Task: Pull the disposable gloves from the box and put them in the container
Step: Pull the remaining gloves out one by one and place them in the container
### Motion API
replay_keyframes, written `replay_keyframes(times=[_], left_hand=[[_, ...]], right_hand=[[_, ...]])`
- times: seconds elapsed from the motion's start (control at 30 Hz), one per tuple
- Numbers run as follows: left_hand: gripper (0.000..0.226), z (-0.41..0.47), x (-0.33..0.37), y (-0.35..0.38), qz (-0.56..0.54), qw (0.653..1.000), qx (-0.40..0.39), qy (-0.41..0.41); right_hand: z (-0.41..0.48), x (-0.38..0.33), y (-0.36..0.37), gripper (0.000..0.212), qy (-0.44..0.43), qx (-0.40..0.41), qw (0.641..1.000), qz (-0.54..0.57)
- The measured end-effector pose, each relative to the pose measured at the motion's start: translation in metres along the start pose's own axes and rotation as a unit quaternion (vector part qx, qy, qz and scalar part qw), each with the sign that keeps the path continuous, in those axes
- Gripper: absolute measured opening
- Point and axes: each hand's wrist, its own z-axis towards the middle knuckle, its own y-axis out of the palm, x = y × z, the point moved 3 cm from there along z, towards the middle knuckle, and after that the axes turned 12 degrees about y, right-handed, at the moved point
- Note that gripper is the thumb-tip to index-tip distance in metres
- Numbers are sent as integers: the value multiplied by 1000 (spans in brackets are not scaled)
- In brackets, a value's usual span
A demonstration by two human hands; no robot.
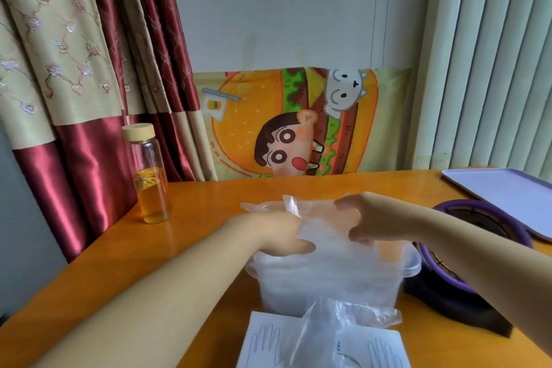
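Observation:
A clear plastic container stands on the orange table in the middle, holding thin see-through disposable gloves. A loose glove is spread over its mouth. My left hand grips the glove at the container's left rim. My right hand pinches the same glove from the right, above the opening. The white glove box, printed with hand outlines, lies at the near edge, and another glove sticks up out of its slot.
A glass bottle with amber liquid and a wooden lid stands at the left. A purple-rimmed round object on a black base sits right of the container. A lilac tray lies at the far right. Curtains hang behind.

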Motion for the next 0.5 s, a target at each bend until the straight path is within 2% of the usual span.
replay_keyframes(times=[0.1,0.2,0.4,0.5], left_hand=[[66,10,3,1,33,999,-40,5],[68,20,5,1,66,994,-90,11],[60,37,10,17,113,977,-179,2],[59,42,8,26,103,974,-200,-5]], right_hand=[[1,9,4,70,13,5,997,-81],[8,10,12,59,22,-3,986,-165],[15,2,21,48,36,-35,952,-302],[5,-4,13,37,16,43,947,-317]])
